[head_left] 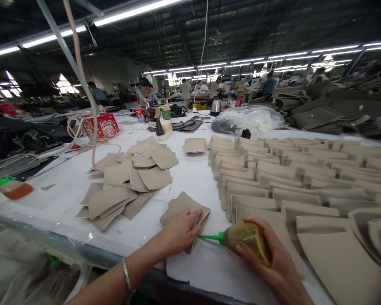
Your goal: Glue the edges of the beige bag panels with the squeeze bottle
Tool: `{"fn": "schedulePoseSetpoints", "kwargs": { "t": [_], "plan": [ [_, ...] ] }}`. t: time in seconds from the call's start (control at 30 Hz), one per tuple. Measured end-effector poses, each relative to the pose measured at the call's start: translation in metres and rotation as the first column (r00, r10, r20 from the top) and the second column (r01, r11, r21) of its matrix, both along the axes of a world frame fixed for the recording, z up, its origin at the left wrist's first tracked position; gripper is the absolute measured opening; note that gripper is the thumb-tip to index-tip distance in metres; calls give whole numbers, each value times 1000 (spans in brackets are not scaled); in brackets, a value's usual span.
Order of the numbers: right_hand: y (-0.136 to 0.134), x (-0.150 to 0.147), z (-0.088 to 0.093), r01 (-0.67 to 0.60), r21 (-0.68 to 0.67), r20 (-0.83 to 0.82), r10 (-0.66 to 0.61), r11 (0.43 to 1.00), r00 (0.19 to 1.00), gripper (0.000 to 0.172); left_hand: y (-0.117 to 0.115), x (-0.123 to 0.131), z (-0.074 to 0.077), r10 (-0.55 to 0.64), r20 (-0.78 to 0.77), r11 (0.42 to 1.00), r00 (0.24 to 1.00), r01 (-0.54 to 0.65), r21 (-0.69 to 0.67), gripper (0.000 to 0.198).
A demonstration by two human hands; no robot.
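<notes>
My right hand [273, 254] is wrapped around a squeeze bottle [249, 241] of amber liquid, apparently glue. Its green nozzle [211, 237] points left, the tip at the near right edge of a beige leather-like piece [178, 205]. On top of that piece lies my left hand [182, 228], fingers stretched over its right part and pressing it to the table. The bottle tip is close to my left thumb. Left of my hands, a loose heap of similar beige pieces [114, 203] spreads out. Rows of folded beige pieces [257, 203] stand overlapping on the right.
A small beige stack [195, 145] sits behind the worked piece. Another green-tipped bottle [17, 189] lies far left. A pinkish hose [84, 84] hangs to the table near a red box [106, 126]. Plastic-wrapped goods [247, 120] lie farther back. The table edge [92, 253] runs close in front.
</notes>
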State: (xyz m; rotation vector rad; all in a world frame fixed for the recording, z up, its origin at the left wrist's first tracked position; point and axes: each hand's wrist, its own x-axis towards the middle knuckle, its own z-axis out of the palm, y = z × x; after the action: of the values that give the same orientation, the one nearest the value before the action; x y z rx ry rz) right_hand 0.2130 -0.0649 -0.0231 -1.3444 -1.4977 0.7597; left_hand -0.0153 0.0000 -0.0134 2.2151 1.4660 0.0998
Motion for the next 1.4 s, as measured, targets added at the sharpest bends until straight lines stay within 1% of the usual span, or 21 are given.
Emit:
{"fn": "schedulePoseSetpoints", "kwargs": {
  "t": [0.13,0.2,0.27,0.4,0.5,0.6,0.67,0.83,0.93,1.0,1.07,1.13,1.2,1.23,1.27,1.3,1.33,1.37,1.4],
  "plan": [
    [-1,0,-1,-83,-11,-29,82,997,996,40,0,0,-3,2,10,1000,1000,-2,17,52],
    [4,3,-1,-81,-9,-11,81,997,997,40,0,0,-3,-5,16,1000,1000,4,25,52],
    [13,8,1,-63,13,43,63,998,997,41,0,2,-1,-12,8,1000,1000,12,21,51],
    [35,19,5,-15,120,165,-5,993,986,41,4,5,5,-29,-1,1000,1000,29,7,51],
    [43,23,4,-44,225,219,-7,973,976,38,6,6,7,-38,26,999,999,37,5,52],
    [42,25,1,-103,275,265,27,956,964,34,7,6,6,-36,51,999,998,36,5,52],
    [39,25,0,-132,270,280,54,954,958,34,7,6,4,-36,56,999,998,36,6,52],
    [39,26,-1,-121,301,301,27,946,953,35,8,7,5,-31,50,1000,998,31,3,52],
    [37,24,-1,-130,312,297,33,941,954,33,8,7,5,-27,62,1000,998,27,-2,52],
    [35,21,2,-102,296,265,21,950,964,32,7,7,5,-28,73,1000,997,28,-3,52],
    [32,19,5,-43,236,200,-5,971,980,34,7,7,4,-25,79,1000,997,26,-1,52],
    [32,18,10,2,122,98,-14,992,995,39,7,7,3,-20,91,1000,996,20,-2,52],
    [31,19,13,10,-13,-71,-11,1000,997,47,9,5,3,-16,129,1000,991,18,-11,51],
    [31,21,15,0,-82,-197,-16,997,980,51,10,3,3,-10,157,1000,988,14,-24,49],
    [31,23,16,-22,-146,-348,-31,989,937,53,12,0,3,11,182,1000,983,-6,-30,47],
    [30,26,17,-51,-203,-506,-61,978,860,54,14,-3,2,47,198,999,979,-43,-24,44],
    [30,30,18,-86,-252,-653,-104,964,751,54,16,-8,2,101,202,995,974,-103,1,41],
    [29,34,18,-130,-295,-768,-154,947,622,53,19,-12,2,172,192,982,966,-183,42,39],
    [29,39,19,-177,-331,-845,-208,927,492,50,22,-17,1,252,166,958,953,-270,94,38]
  ]
}}
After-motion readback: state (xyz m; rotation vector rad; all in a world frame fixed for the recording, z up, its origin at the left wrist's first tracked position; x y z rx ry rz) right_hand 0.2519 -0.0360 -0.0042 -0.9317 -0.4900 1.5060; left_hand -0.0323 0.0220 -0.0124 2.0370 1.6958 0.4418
